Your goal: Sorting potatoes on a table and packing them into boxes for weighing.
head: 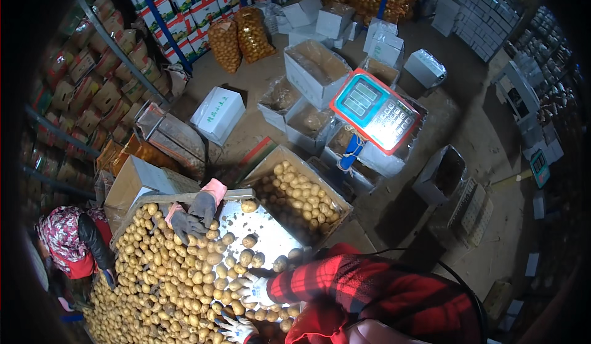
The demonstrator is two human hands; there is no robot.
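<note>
A heap of potatoes (171, 274) covers most of a sorting table with a pale metal surface (272, 235). My right hand (255, 289), in a white glove below a red-and-black plaid sleeve, rests among the potatoes near the table's right end. Its fingers are spread and touch potatoes. Lower in the picture, my left hand (238, 329) wears a white glove with dark fingertips. Its fingers are apart over the heap, and I see nothing held in it. Beyond the table's upper edge stands an open carton (339, 201), partly filled with potatoes (307, 196).
Grey gloves with pink cuffs (189, 224) lie on the heap by the wooden rim (184, 198). A co-worker (74, 242) stands at the left, one gloved hand by the potatoes. A digital scale display (374, 108) stands above open cartons (318, 73). Filled net sacks (224, 43) stand behind.
</note>
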